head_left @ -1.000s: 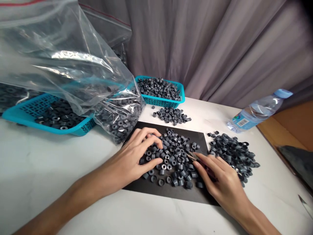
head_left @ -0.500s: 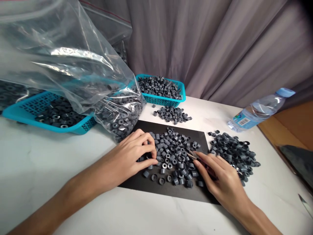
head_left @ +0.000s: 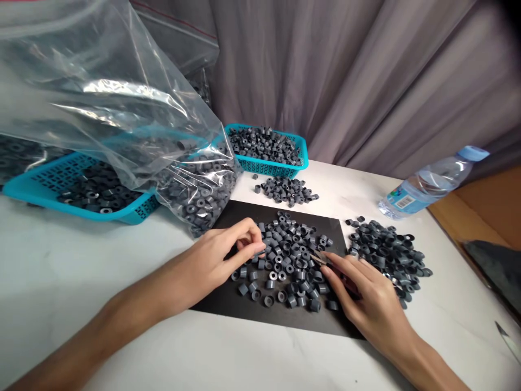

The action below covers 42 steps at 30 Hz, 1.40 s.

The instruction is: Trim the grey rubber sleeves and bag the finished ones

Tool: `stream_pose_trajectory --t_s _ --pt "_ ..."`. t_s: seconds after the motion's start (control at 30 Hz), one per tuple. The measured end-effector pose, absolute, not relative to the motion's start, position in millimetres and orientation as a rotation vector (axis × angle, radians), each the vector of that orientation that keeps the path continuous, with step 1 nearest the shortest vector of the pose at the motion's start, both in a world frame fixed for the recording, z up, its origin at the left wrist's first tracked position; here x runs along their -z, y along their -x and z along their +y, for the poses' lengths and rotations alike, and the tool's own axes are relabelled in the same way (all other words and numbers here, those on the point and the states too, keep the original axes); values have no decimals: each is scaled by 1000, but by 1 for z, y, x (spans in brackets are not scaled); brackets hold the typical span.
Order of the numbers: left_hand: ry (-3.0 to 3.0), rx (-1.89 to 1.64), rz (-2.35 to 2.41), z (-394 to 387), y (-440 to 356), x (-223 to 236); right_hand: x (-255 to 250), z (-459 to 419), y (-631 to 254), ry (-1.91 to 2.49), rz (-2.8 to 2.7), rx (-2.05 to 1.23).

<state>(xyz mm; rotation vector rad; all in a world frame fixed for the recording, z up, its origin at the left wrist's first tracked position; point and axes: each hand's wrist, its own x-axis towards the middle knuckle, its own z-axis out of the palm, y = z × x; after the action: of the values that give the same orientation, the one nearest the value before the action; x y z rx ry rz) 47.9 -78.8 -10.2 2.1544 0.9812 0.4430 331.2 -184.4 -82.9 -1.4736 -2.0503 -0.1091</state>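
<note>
Dark grey plastic rings and caps (head_left: 291, 241) lie heaped on a black mat (head_left: 260, 319). At the left side of this heap, my left hand (head_left: 228, 252) pinches a small grey plastic cap (head_left: 259, 252) between thumb and forefinger; only its edge shows. My right hand (head_left: 368, 293) is closed around a small pair of snips (head_left: 318, 258) at the heap's right side. Their two pointed metal blades stand slightly apart and point left over the pieces. The handles are mostly hidden in the palm.
Another pile of grey pieces (head_left: 386, 255) lies right of the mat, a smaller pile (head_left: 288, 191) behind it. Turquoise baskets (head_left: 271, 168) hold more. A clear plastic bag (head_left: 195, 190) of pieces leans at left. A water bottle (head_left: 427, 187) stands at back right, before a grey curtain (head_left: 325, 70).
My left thumb and forefinger have come together on a small cap and lifted slightly from the pile. My right hand with the snips has barely moved.
</note>
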Motion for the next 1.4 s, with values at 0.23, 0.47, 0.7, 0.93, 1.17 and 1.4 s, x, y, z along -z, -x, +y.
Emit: stream_pose_trajectory --t_s 0.23,0.47,0.7,0.93,1.17,1.4 --pt "-2252 -446 894 -80 -48 21 84 -185 -331 1478 -2052 60" --pt "-2364 -498 881 -82 -47 20 82 -185 -328 1445 -2066 50" --pt "-2547 -403 972 -81 -52 27 81 -187 -326 1454 -2049 33" --pt "-2621 -435 912 -79 -55 25 85 -188 -328 1452 -2046 -1" --pt "-2523 -492 944 -80 -55 25 83 -188 -327 1472 -2055 -4" --pt "-2419 -705 926 -86 -57 19 84 -187 -328 1476 -2046 -43"
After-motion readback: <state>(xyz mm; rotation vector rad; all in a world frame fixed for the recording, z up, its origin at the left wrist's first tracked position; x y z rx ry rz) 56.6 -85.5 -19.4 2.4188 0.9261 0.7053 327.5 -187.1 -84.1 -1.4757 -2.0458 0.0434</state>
